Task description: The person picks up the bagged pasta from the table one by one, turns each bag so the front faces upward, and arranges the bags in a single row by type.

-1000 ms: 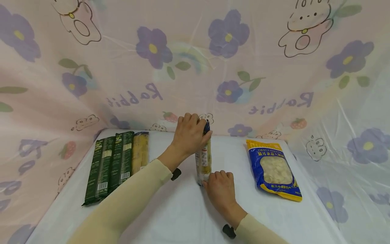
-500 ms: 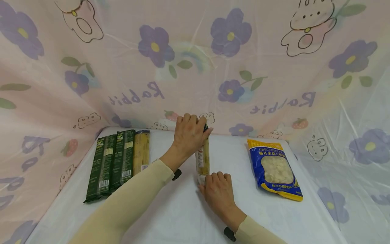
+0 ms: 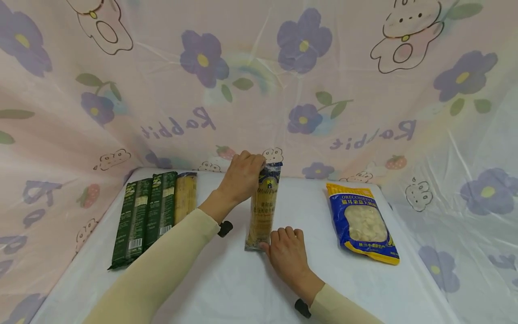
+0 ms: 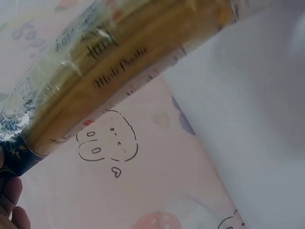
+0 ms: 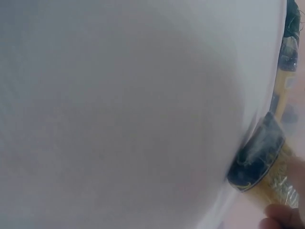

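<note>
A slim clear packet of spaghetti (image 3: 265,204) with dark blue ends stands nearly upright over the middle of the table, its printed front facing the head camera. My left hand (image 3: 242,177) grips its top end from the left. At the bottom right corner my right hand (image 3: 290,256) pinches it, the thumb lying along the edge. In the left wrist view, the packet (image 4: 119,71) runs diagonally, with fingertips of the left hand (image 4: 12,200) at its blue end. The right wrist view has the other blue end of the packet (image 5: 257,160) beside blurred fingers of the right hand (image 5: 286,217).
Two dark green packets (image 3: 131,225) (image 3: 161,207) and a yellow spaghetti packet (image 3: 186,195) lie side by side at the left. A blue and yellow bag of orecchiette (image 3: 364,225) lies at the right. A patterned curtain (image 3: 259,99) rises behind the white table (image 3: 226,288).
The spaghetti packet has turned from its narrow side to its printed front, its lower end shifting slightly left. My left hand has moved a little left with it; the right hand stays at the bottom.
</note>
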Available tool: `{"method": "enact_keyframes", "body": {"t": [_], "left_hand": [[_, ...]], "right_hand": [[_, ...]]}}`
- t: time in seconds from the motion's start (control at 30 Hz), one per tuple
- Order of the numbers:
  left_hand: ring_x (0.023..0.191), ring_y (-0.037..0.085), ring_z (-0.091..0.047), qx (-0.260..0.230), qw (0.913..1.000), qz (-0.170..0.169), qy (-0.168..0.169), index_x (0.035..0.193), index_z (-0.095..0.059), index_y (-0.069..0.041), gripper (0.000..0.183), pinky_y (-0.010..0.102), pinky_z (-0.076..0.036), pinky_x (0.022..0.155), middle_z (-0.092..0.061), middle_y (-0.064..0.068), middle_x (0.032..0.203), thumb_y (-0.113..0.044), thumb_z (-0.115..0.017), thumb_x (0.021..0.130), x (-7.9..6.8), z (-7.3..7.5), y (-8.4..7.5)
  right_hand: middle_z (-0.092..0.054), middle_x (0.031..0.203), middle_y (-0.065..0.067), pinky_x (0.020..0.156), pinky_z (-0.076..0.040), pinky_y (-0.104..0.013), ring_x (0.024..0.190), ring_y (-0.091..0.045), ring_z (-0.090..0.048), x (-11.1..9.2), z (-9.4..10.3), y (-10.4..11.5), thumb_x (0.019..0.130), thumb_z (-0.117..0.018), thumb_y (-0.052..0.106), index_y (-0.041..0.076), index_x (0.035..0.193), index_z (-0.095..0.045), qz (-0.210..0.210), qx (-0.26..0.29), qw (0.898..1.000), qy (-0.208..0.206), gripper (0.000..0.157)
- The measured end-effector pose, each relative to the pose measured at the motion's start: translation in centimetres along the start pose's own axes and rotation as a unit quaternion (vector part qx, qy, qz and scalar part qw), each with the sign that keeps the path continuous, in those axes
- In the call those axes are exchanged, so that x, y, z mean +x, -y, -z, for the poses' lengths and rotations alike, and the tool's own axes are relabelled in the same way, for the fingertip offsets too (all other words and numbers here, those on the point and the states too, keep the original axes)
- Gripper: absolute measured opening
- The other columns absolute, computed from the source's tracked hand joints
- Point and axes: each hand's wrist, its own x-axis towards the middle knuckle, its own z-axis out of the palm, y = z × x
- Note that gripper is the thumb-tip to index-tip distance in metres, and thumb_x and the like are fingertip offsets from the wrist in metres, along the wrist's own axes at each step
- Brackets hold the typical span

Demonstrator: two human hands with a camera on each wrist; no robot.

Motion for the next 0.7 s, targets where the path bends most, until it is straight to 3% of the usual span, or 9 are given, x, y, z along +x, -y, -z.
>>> {"method": "enact_keyframes", "body": {"t": [0.23,0.43,0.57,0.7], "left_hand": [[0.091,0.026,-0.058,-0.011,0.9999,0.006,-0.003,0.101,-0.060,-0.008,0.015,0.039,-0.042,0.074,-0.070,0.004,0.091,-0.016,-0.047,0.100,-0.2,0.2,0.4],[0.090,0.023,-0.056,-0.039,0.9992,0.006,0.009,0.096,-0.056,-0.012,0.020,0.037,-0.040,0.078,-0.065,0.000,0.084,-0.031,-0.053,0.100,-0.1,0.5,0.5],[0.091,0.024,-0.058,-0.026,0.9997,0.000,-0.003,0.099,-0.058,-0.010,0.017,0.037,-0.043,0.078,-0.069,0.002,0.090,-0.028,-0.055,0.100,-0.3,0.3,0.6],[0.086,0.025,-0.057,0.006,0.9996,0.019,-0.020,0.110,-0.061,-0.005,0.025,0.036,-0.045,0.077,-0.070,0.008,0.092,-0.027,-0.057,0.099,-0.8,-0.3,0.7]], "right_hand": [[-0.045,0.067,-0.002,0.076,-0.038,-0.042,0.071,-0.023,-0.045,0.2,-0.6,0.0,0.091,-0.060,0.054,0.009,0.080,-0.057,-0.009,0.009,1.000,-0.004,0.046],[-0.045,0.065,-0.002,0.072,-0.037,-0.041,0.068,-0.022,-0.046,0.3,-1.0,0.0,0.089,-0.061,0.059,0.009,0.076,-0.057,-0.009,-0.005,1.000,-0.011,0.051],[-0.043,0.064,-0.001,0.070,-0.036,-0.038,0.069,-0.022,-0.046,0.5,-1.4,0.1,0.085,-0.063,0.062,0.010,0.072,-0.053,-0.018,-0.010,0.999,-0.025,0.055],[-0.037,0.063,0.001,0.066,-0.034,-0.035,0.068,-0.020,-0.043,0.7,-1.7,0.7,0.081,-0.069,0.058,0.011,0.069,-0.050,-0.031,0.010,0.998,-0.049,0.052]]}}
